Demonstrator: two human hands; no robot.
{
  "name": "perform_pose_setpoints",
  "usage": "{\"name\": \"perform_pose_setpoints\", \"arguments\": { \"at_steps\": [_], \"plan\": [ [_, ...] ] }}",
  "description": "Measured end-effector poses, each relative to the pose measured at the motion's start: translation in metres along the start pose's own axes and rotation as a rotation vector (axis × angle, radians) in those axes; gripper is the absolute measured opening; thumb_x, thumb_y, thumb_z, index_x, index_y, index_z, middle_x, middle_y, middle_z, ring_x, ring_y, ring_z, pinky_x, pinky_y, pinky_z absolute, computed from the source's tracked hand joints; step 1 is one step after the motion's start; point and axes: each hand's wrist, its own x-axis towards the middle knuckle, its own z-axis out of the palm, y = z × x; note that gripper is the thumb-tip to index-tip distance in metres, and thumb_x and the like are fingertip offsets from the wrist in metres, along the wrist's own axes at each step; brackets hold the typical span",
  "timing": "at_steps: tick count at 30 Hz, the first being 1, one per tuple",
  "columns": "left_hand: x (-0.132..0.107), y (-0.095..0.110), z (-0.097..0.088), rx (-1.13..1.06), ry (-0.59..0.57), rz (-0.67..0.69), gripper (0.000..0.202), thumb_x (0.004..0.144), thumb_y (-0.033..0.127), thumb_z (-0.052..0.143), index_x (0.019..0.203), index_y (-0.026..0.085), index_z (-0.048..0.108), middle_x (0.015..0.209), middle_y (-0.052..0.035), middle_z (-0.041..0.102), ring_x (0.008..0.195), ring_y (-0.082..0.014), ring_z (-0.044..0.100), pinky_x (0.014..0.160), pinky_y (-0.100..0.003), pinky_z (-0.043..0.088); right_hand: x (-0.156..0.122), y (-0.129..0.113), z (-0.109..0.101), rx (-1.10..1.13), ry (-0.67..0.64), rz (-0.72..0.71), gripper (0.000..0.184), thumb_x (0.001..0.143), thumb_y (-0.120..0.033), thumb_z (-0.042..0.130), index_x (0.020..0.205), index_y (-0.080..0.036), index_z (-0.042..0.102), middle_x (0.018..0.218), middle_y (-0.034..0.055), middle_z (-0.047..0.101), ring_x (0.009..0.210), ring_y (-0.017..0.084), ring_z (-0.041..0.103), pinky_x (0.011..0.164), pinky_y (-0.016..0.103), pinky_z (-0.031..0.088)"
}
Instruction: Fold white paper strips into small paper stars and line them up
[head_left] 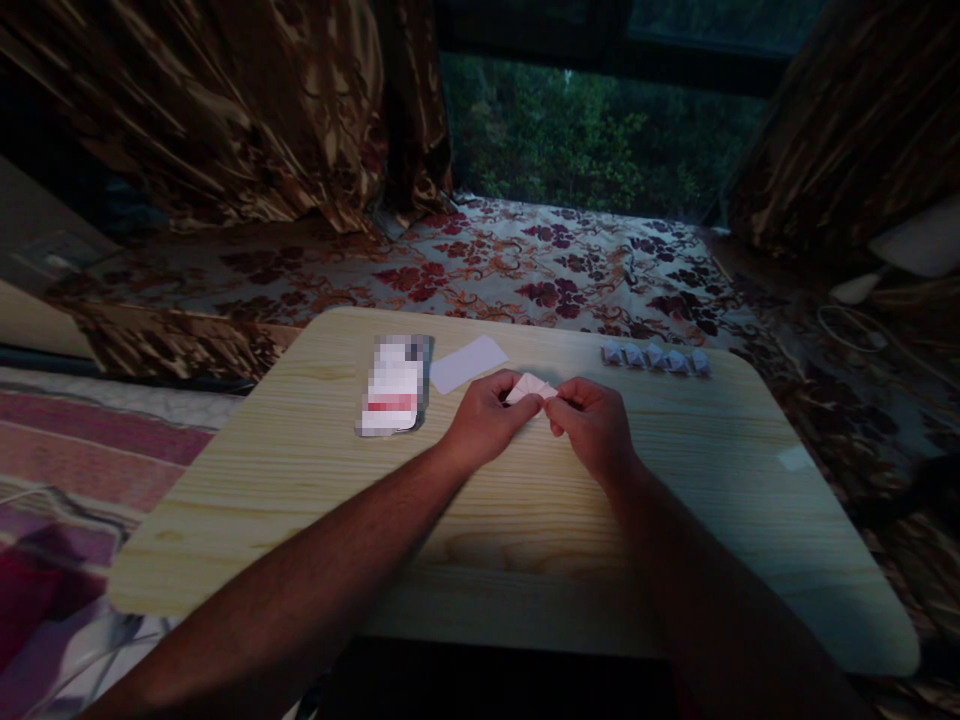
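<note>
Both my hands meet over the middle of a light wooden table (315, 500). My left hand (486, 425) and my right hand (592, 425) pinch a small folded piece of white paper (531, 387) between their fingertips, just above the tabletop. A flat white paper slip (468, 363) lies just behind my left hand. A row of several small folded paper pieces (656, 357) sits at the table's far right.
A small packet with white and red print (394, 387) lies left of the slip. A floral bedspread (525, 260) stretches beyond the table to a window with brown curtains (225, 110). A white cable (847, 330) lies at right.
</note>
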Motion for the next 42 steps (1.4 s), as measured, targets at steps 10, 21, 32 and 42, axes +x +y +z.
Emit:
{"name": "perform_pose_setpoints", "arguments": {
  "at_steps": [10, 21, 32, 42],
  "plan": [
    [0.001, -0.002, -0.002, 0.007, -0.004, -0.015, 0.019, 0.077, 0.031, 0.064, 0.086, 0.015, 0.069, 0.072, -0.0007, 0.064, 0.062, -0.0112, 0.05, 0.059, -0.024, 0.038, 0.001, 0.0, 0.0, 0.012, -0.006, 0.035, 0.01, 0.071, -0.023, 0.063, 0.063, -0.019, 0.06, 0.046, -0.0047, 0.054, 0.042, 0.01, 0.045, 0.044, 0.024, 0.031],
    [0.0, 0.004, -0.004, -0.088, -0.089, -0.08, 0.016, 0.074, 0.031, 0.065, 0.078, 0.015, 0.066, 0.061, 0.0016, 0.057, 0.055, -0.0096, 0.043, 0.054, -0.023, 0.031, 0.0, 0.0, -0.001, -0.075, -0.065, -0.023, 0.014, 0.075, -0.026, 0.06, 0.063, -0.019, 0.058, 0.048, -0.0046, 0.053, 0.046, 0.011, 0.044, 0.048, 0.025, 0.032],
    [0.002, -0.005, -0.005, -0.222, -0.126, -0.115, 0.017, 0.075, 0.031, 0.068, 0.078, 0.015, 0.065, 0.061, 0.0019, 0.055, 0.052, -0.008, 0.042, 0.052, -0.024, 0.028, 0.001, 0.003, 0.001, -0.088, -0.051, -0.053, 0.013, 0.075, -0.025, 0.06, 0.064, -0.019, 0.058, 0.049, -0.0049, 0.052, 0.047, 0.011, 0.044, 0.048, 0.025, 0.031],
    [0.004, -0.011, -0.003, -0.249, -0.06, -0.085, 0.022, 0.073, 0.032, 0.072, 0.084, 0.016, 0.063, 0.068, 0.0018, 0.06, 0.053, -0.0075, 0.047, 0.051, -0.023, 0.033, 0.003, 0.0, -0.002, 0.035, 0.02, 0.044, 0.013, 0.073, -0.024, 0.061, 0.061, -0.019, 0.058, 0.046, -0.0052, 0.053, 0.043, 0.01, 0.044, 0.048, 0.024, 0.034]
  ]
}}
